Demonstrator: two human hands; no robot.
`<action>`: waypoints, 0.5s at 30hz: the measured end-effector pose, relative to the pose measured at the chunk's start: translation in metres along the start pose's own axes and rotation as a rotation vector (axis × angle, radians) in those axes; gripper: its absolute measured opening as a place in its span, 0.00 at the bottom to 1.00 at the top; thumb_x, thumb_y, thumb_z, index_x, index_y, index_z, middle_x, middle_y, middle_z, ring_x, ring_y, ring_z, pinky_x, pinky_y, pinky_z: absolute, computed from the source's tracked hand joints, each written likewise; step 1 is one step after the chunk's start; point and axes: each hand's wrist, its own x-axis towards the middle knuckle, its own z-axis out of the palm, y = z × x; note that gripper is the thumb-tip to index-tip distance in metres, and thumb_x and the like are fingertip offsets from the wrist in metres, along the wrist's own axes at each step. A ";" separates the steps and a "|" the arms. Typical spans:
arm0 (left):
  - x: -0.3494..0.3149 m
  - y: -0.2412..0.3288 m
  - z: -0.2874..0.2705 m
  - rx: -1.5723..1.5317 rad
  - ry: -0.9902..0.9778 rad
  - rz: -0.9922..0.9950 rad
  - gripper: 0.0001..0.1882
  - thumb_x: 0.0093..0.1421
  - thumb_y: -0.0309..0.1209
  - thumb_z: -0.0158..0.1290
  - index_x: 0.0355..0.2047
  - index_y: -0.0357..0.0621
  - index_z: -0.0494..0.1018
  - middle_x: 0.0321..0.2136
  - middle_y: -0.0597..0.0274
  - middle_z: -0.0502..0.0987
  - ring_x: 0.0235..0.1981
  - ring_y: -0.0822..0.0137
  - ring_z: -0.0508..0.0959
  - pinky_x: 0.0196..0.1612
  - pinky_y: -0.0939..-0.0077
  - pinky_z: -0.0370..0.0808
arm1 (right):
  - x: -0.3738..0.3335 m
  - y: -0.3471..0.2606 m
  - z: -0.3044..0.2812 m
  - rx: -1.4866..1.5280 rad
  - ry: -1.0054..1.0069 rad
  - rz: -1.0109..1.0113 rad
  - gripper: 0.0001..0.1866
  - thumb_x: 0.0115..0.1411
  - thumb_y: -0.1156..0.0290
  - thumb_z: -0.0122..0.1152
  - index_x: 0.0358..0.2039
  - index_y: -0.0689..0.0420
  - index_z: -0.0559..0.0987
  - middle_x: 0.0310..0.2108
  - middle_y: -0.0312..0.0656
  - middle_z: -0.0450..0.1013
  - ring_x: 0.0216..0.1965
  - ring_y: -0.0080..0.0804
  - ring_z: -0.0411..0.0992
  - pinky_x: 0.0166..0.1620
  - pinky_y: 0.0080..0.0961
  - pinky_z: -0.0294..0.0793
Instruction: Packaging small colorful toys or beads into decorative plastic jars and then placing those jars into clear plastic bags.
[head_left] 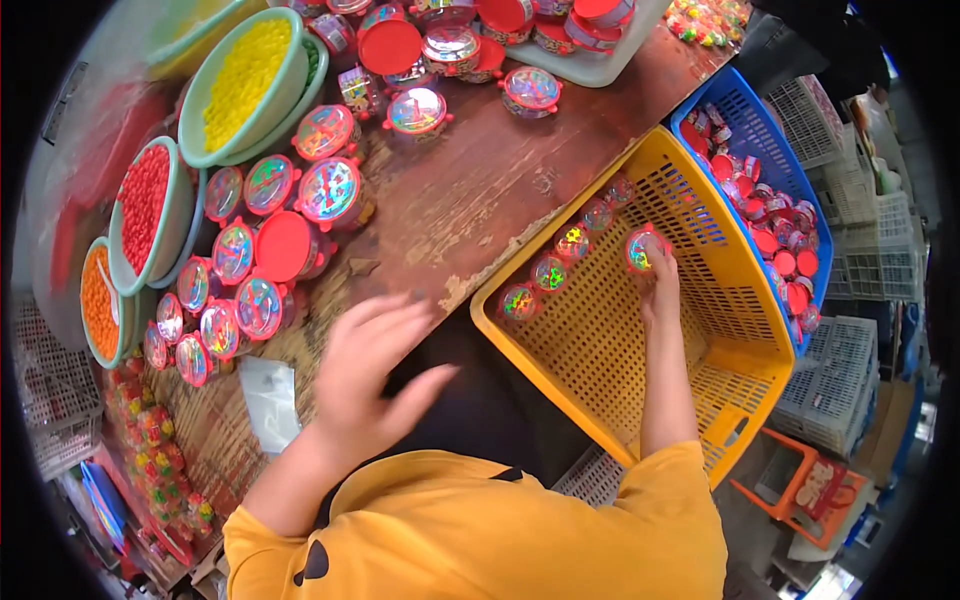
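Note:
My right hand [660, 285] reaches down into a yellow plastic basket [484, 312], its fingers closed round a small clock-shaped candy container [640, 250] with a shiny lid and red rim. Along the basket's table side, several similar containers [549, 271] stand in a row on its bottom. Over the table's near edge hovers my left hand [375, 370], slightly blurred, fingers spread and nothing in it. A group of the same clock-shaped containers [258, 305] stands on the table to its left. A small clear plastic bag [268, 400] lies beside my left wrist.
Bowls of yellow candies [248, 80], red candies [145, 205] and orange candies [99, 305] line the table's left side. More containers [390, 48] crowd the far end, by a white tray [590, 68]. A blue basket [775, 125] of containers adjoins the yellow one. An orange stool [790, 490] stands at right.

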 end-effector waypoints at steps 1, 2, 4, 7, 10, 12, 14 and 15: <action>-0.018 -0.007 -0.006 -0.083 0.053 -0.111 0.29 0.49 0.22 0.69 0.53 0.39 0.73 0.48 0.50 0.79 0.51 0.52 0.76 0.41 0.69 0.81 | 0.035 0.037 -0.039 0.046 0.086 0.043 0.23 0.61 0.59 0.68 0.52 0.56 0.77 0.43 0.36 0.79 0.41 0.23 0.77 0.42 0.26 0.79; -0.036 -0.016 -0.012 -0.094 0.110 -0.204 0.26 0.50 0.18 0.67 0.51 0.38 0.75 0.46 0.52 0.79 0.47 0.56 0.76 0.33 0.78 0.80 | 0.062 0.067 -0.060 0.045 0.077 0.049 0.23 0.61 0.59 0.68 0.52 0.56 0.77 0.43 0.36 0.79 0.41 0.23 0.77 0.42 0.26 0.79; -0.072 -0.024 -0.034 -0.040 0.152 -0.477 0.21 0.52 0.17 0.64 0.47 0.38 0.76 0.43 0.56 0.75 0.43 0.64 0.76 0.33 0.80 0.79 | 0.104 0.111 -0.081 0.259 0.275 0.155 0.24 0.58 0.58 0.72 0.51 0.55 0.78 0.41 0.37 0.78 0.39 0.23 0.77 0.36 0.22 0.78; -0.145 -0.029 -0.070 0.016 0.280 -0.818 0.15 0.62 0.20 0.57 0.49 0.40 0.74 0.45 0.65 0.75 0.42 0.77 0.76 0.35 0.84 0.76 | 0.147 0.121 -0.049 -0.003 0.324 0.435 0.24 0.61 0.47 0.66 0.48 0.52 0.79 0.40 0.35 0.79 0.38 0.31 0.77 0.36 0.34 0.76; -0.176 -0.036 -0.092 -0.010 0.424 -0.987 0.13 0.64 0.23 0.56 0.49 0.42 0.74 0.44 0.67 0.76 0.42 0.79 0.76 0.36 0.84 0.76 | 0.182 0.143 -0.084 0.210 0.251 0.443 0.13 0.68 0.55 0.55 0.44 0.47 0.79 0.38 0.38 0.80 0.30 0.32 0.75 0.36 0.43 0.75; -0.195 -0.036 -0.102 -0.061 0.522 -1.083 0.12 0.65 0.24 0.56 0.49 0.43 0.74 0.44 0.68 0.77 0.42 0.79 0.76 0.36 0.85 0.76 | 0.193 0.150 -0.096 0.198 0.247 0.457 0.12 0.68 0.58 0.54 0.46 0.47 0.78 0.39 0.36 0.80 0.31 0.34 0.75 0.38 0.42 0.77; -0.220 -0.039 -0.109 -0.011 0.591 -1.081 0.13 0.66 0.26 0.56 0.50 0.44 0.74 0.44 0.69 0.77 0.42 0.80 0.76 0.37 0.86 0.75 | 0.200 0.151 -0.100 0.075 0.240 0.465 0.15 0.68 0.59 0.52 0.50 0.49 0.79 0.42 0.34 0.79 0.37 0.36 0.76 0.43 0.41 0.76; -0.231 -0.034 -0.113 0.045 0.613 -1.070 0.14 0.65 0.27 0.57 0.51 0.42 0.74 0.44 0.68 0.77 0.41 0.78 0.76 0.39 0.84 0.76 | 0.188 0.151 -0.078 0.072 0.209 0.489 0.15 0.68 0.59 0.52 0.50 0.49 0.79 0.42 0.34 0.79 0.37 0.36 0.76 0.43 0.41 0.76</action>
